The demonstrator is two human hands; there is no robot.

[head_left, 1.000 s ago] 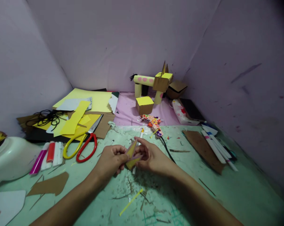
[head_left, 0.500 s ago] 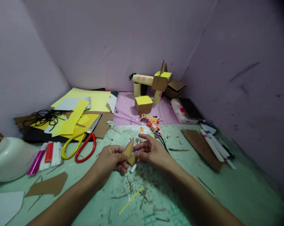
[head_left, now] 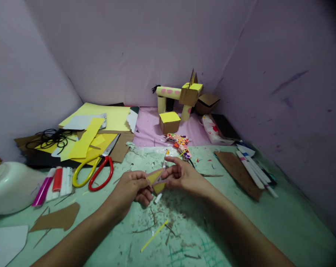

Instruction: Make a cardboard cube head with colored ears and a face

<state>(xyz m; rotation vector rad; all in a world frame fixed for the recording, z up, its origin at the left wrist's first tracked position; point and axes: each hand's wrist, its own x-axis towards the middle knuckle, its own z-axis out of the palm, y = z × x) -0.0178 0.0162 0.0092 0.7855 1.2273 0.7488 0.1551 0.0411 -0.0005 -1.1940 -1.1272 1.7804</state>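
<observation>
My left hand (head_left: 133, 187) pinches a small folded piece of yellow paper or card (head_left: 155, 176) between thumb and fingers. Its two pointed flaps spread apart toward the right, with pale pinkish edges. On that side my right hand (head_left: 184, 178) is closed on the lower flap, thumb below and fingers curled near the gap between the flaps. A white stick-like thing (head_left: 157, 199) lies on the table underneath, partly covered by the piece and the hands. Beyond the hands lies a colourfully patterned glue gun (head_left: 181, 142).
Scissors (head_left: 101, 172), markers (head_left: 56, 183) and stacked coloured paper (head_left: 101, 111) lie to the left. At the back stands a yellow cardboard animal figure (head_left: 170, 92) behind a small box (head_left: 169, 123). Brown cardboard (head_left: 237, 172) and white pens (head_left: 250, 170) are on the right.
The yellow piece has tilted over: its upper flap, which pointed upward, now leans to the right. My right fingers have shifted slightly with it.
</observation>
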